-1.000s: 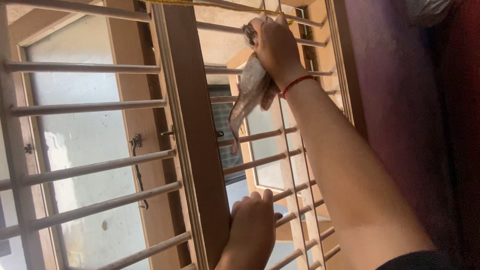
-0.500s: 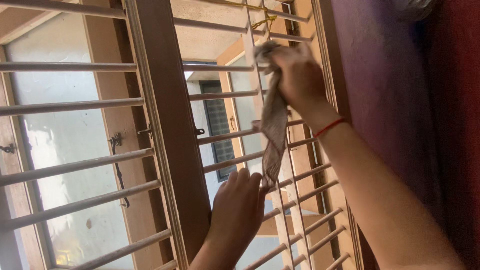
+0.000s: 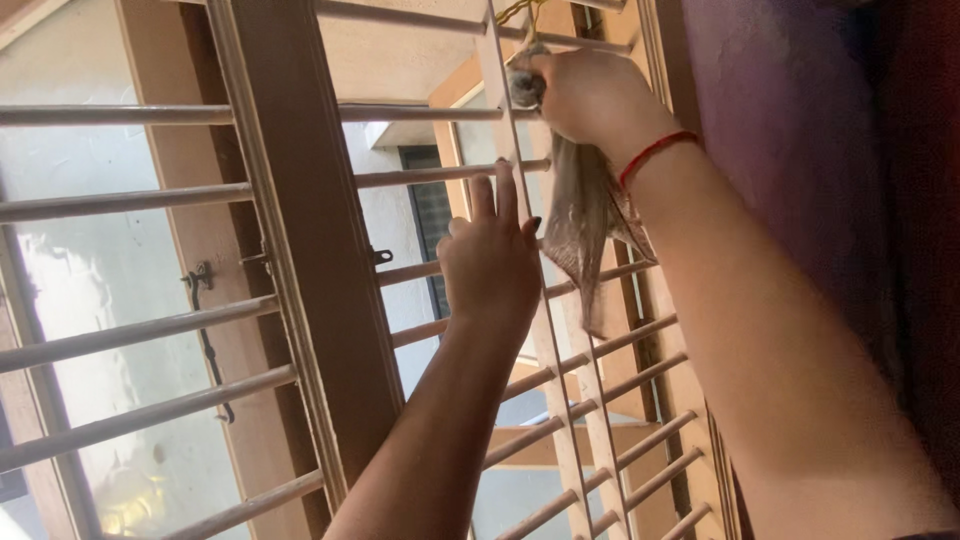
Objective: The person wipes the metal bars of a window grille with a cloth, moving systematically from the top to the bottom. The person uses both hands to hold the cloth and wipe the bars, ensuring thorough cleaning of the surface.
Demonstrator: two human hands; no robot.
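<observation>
Cloth: a grey-brown rag (image 3: 582, 225) hangs just right of the vertical grille bar (image 3: 522, 250), its top bunched near the upper end of that bar and its tail dangling free.
Right hand (image 3: 590, 95): closed in a fist around the bunched top of the cloth, pressed against the bar near its top; a red thread (image 3: 652, 152) circles the wrist below it.
Left hand (image 3: 490, 262): fingers fairly straight and pointing up, resting lower on the same bar — whether they curl around it or only lean on it, I cannot tell.
Long axis: the cloth runs nearly parallel to the bar, top to bottom, leaning a little to the right as it falls.
Pointing: the loose end points down, ending in a narrow corner right of the bar and below the left hand.
Risk, snagging: the free tail sways close to the horizontal rods (image 3: 450, 175) crossing the bar; it could catch on one if the fist moves sideways.
Risk, dropping: only the bunched top is held — a loosened fist would probably let the cloth slip through the gaps beside the bar.
Risk, yellow cord (image 3: 515, 12): knotted just above the fist at the bar's top, it could tangle with the cloth.
</observation>
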